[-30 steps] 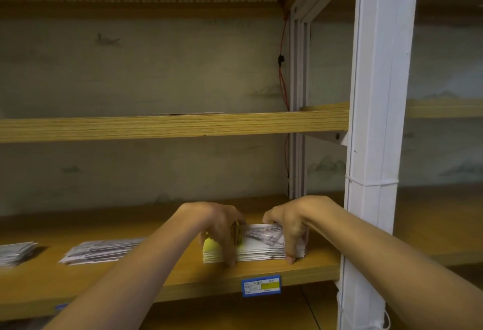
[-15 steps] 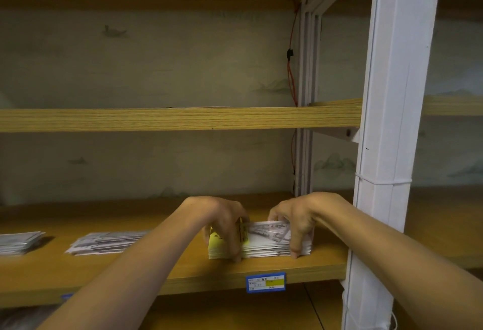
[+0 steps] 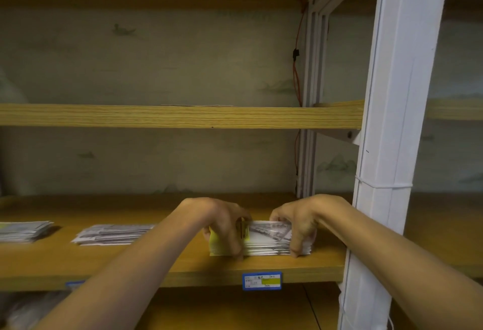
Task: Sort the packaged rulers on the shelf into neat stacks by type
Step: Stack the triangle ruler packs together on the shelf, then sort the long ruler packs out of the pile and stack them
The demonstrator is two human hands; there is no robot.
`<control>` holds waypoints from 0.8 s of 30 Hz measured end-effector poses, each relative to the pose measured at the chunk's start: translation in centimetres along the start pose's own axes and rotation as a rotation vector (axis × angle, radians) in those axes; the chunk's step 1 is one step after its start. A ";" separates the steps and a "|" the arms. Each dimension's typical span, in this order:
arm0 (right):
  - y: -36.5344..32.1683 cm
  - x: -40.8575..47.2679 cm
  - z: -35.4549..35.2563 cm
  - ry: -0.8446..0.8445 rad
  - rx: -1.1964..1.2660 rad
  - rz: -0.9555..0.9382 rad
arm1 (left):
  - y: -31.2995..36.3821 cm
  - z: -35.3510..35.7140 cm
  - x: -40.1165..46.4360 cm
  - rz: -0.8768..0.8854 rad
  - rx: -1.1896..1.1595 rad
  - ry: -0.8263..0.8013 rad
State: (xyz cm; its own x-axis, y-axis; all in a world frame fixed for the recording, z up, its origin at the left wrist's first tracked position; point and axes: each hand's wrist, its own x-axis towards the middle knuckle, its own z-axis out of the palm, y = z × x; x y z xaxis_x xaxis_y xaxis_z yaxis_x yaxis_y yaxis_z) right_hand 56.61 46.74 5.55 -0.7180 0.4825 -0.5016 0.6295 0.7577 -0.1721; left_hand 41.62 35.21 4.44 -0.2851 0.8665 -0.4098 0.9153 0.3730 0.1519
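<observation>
A stack of packaged rulers with yellow header cards lies near the front edge of the wooden shelf. My left hand clamps the stack's left end, fingers curled down over its front. My right hand grips the right end the same way. Two more ruler stacks lie to the left: a fanned one and one at the frame's left edge.
A white upright post stands just right of my right forearm. Another wooden shelf board runs overhead. A blue and yellow price label is fixed on the shelf's front edge. An orange cable hangs down the back corner.
Both hands stay on the ends of the same stack. The right fingers have shifted slightly along its right end. The view has drifted a little.
</observation>
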 end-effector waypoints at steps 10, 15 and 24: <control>-1.9 -1.7 0.6 0.245 -0.072 -0.242 | -2.5 2.2 -3.4 0.053 -0.091 0.440; -4.5 -0.9 1.1 0.443 -0.086 -0.333 | -5.5 2.5 -4.9 0.167 -0.126 0.596; -14.4 2.4 1.8 0.535 -0.052 -0.373 | -17.1 3.2 -8.7 0.074 -0.020 0.627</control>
State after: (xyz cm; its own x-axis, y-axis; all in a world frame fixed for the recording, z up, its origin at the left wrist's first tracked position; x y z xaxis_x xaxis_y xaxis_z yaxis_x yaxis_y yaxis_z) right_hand 46.33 36.20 5.26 -0.9426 0.3250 0.0770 0.3040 0.9303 -0.2054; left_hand 29.35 20.23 2.53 -0.3391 0.9176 0.2072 0.9353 0.3052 0.1793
